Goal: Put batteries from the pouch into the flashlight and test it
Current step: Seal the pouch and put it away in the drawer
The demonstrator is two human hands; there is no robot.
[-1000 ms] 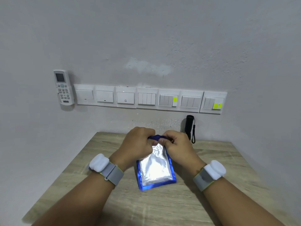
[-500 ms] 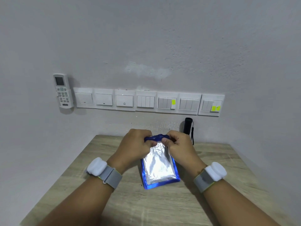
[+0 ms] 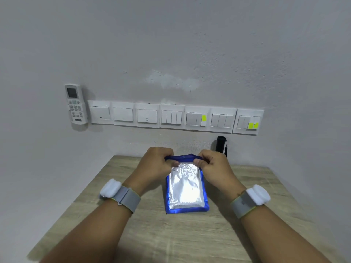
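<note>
A white remote (image 3: 76, 104) hangs on the wall at about 10 o'clock from the silver pouch (image 3: 187, 188), with a row of white switches (image 3: 171, 116) running rightward from it. The left hand (image 3: 155, 165) pinches the pouch's blue top edge at its 11 o'clock corner and the right hand (image 3: 215, 166) pinches it at 1 o'clock, the pouch lying on the wooden counter (image 3: 190, 240). The black flashlight (image 3: 220, 144) stands upright by the wall at 1 o'clock, just beyond the right hand.
</note>
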